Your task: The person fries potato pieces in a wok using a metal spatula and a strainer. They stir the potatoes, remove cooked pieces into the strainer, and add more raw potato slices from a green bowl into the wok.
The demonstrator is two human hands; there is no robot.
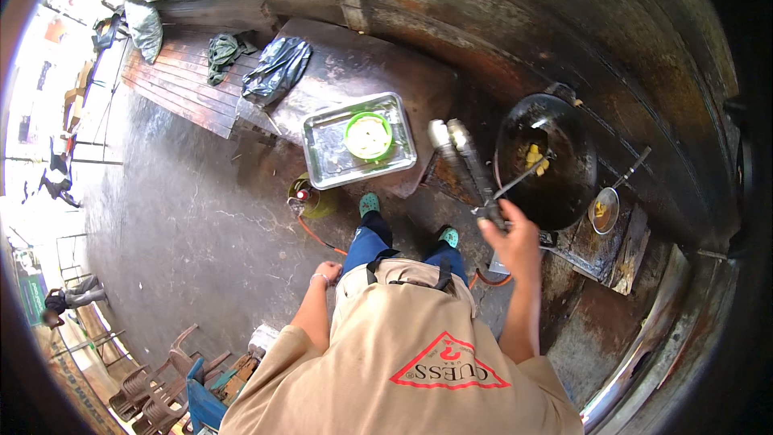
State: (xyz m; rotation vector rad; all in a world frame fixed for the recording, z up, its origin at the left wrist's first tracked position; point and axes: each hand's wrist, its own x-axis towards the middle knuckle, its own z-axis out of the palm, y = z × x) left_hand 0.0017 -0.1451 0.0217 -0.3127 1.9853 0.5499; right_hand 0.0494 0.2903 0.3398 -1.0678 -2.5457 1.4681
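Observation:
My right hand (513, 238) grips the lower end of a motion-blurred, dark-handled utensil (468, 163) with two long arms and shiny ends, possibly tongs. A thin metal rod (518, 182) runs from beside it into a large dark wok (567, 193), where yellow food pieces (534, 157) lie. Whether I hold the rod too is unclear. My left hand (328, 270), a bracelet at its wrist, hangs by my left thigh with curled fingers; nothing shows in it. On the table ahead, a metal tray (312, 166) holds a bright green bowl (389, 136) of pale food.
Right of the wok, a strainer (604, 211) holds yellow bits. A gas cylinder (320, 202) with an orange hose (314, 234) stands by the table. A black plastic bag (278, 69) lies farther left. Brown chairs (160, 399) stand at lower left; another person (75, 299) is far left.

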